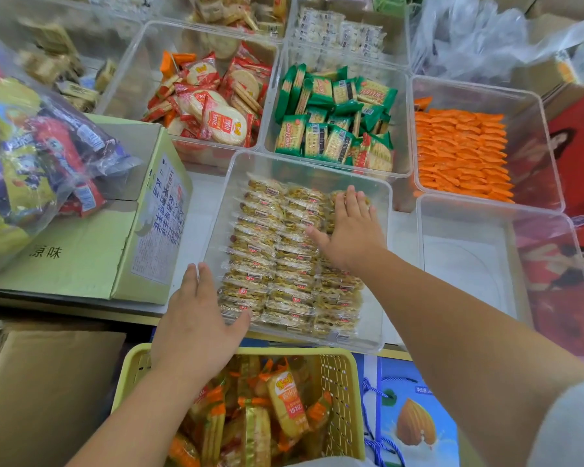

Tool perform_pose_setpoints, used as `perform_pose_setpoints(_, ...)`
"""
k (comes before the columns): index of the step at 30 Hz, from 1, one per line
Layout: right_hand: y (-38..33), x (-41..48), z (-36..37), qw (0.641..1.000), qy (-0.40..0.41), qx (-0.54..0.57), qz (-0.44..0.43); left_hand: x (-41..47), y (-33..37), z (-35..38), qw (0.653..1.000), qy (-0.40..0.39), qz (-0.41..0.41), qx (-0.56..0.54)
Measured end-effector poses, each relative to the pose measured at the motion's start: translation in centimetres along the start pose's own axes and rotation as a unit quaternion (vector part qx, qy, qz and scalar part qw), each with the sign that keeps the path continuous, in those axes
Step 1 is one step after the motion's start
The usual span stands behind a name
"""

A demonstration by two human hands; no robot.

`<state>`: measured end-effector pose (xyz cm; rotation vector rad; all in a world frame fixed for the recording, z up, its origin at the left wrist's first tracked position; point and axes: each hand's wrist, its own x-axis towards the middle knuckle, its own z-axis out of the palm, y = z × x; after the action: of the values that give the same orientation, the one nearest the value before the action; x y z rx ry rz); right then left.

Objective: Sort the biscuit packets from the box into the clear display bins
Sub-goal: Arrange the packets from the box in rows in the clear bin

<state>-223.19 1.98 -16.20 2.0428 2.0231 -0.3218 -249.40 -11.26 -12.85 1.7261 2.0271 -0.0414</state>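
In the head view, a clear display bin point(383, 197) stands at the near edge of the counter point(196, 210), filled with clear-wrapped golden biscuit packets point(277, 264) laid flat in three rows running from its near wall to its far wall. The right hand point(349, 230) reaches into this bin and lies palm-down on the packets of the right-hand row, toward the far right corner; its fingers are spread and flat, pressing on the wrappers rather than pinching any one of them. The left hand point(196, 318) rests at the bin's near left corner, fingers open and slightly splayed, its fingertips against the left wall and the thumb along the near wall; it holds no packet.

Just below the bin, off the counter's near edge and under the left forearm, a yellow basket point(341, 382) holds orange-and-yellow biscuit packets point(285, 402) heaped loosely.

Beyond the first bin, a bin of red-wrapped round biscuits point(216, 106) stands at the left, a bin of green-wrapped crackers point(334, 126) beside it, and a bin of orange packets point(462, 153) in tidy rows at the right. A green carton point(81, 251) sits at the counter's left edge with a plastic bag of colourful snacks point(31, 156) resting on top.
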Motion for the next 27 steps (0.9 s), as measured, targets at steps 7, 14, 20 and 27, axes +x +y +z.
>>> perform_pose_setpoints(7, 0.3, 0.3, 0.7, 1.0, -0.027, 0.011, -0.004, 0.0, 0.0, 0.2, 1.0, 0.004, -0.001, 0.005)
perform_pose_setpoints(14, 0.4, 0.5, 0.8, 0.999, -0.026, 0.032, 0.003, 0.0, -0.1, 0.1, 1.0, 0.002, 0.0, 0.005)
perform_pose_setpoints(20, -0.4, -0.5, 2.7, 0.995, 0.043, 0.069, 0.057, 0.2, -0.2, 0.2, 1.0, 0.007, 0.001, -0.003)
perform_pose_setpoints(27, -0.4, 0.5, 3.7, 0.997, 0.022, 0.048, 0.053, 0.2, -0.3, 0.2, 1.0, 0.007, 0.008, -0.001)
